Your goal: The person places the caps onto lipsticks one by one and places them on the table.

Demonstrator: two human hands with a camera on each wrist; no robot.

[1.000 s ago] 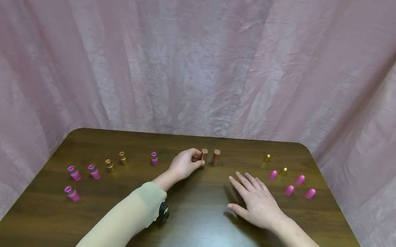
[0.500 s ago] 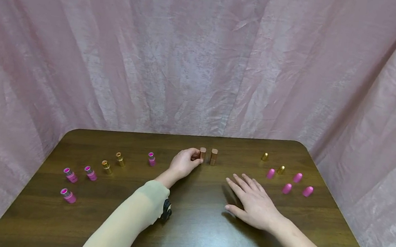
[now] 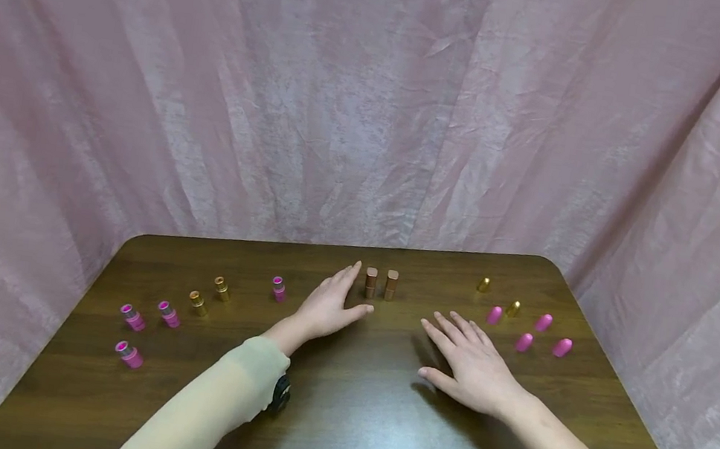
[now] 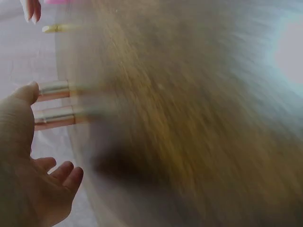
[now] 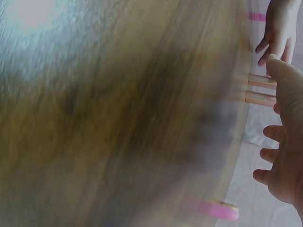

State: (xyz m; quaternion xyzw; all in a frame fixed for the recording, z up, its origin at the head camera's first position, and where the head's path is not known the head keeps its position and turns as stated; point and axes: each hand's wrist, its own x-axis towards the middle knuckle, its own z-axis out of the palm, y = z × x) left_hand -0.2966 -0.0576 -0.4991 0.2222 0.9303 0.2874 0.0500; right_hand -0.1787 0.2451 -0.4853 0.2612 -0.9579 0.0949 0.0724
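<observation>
Two copper-coloured lipstick tubes point(image 3: 390, 286) stand upright side by side near the back middle of the table. Just left of them is my left hand point(image 3: 326, 309), fingers stretched out and thumb spread, holding nothing. In the left wrist view the nearer copper tube point(image 4: 56, 117) shows beyond the hand, with a gap between hand and tube. My right hand point(image 3: 474, 366) hovers palm down over the table to the right, its fingers spread. Closest to it are several pink bullet-shaped caps point(image 3: 524, 342) and two gold caps point(image 3: 513, 308).
On the left side stand several pink lipstick bases point(image 3: 169, 314) with open tops and two gold bases point(image 3: 198, 303). One pink base point(image 3: 279, 289) is apart from these, near the left forearm. A pink curtain point(image 3: 348, 103) hangs behind the wooden table point(image 3: 361, 434).
My left hand has let go of the left copper tube, straightened its fingers and drawn back slightly to the left. The right hand has hardly moved.
</observation>
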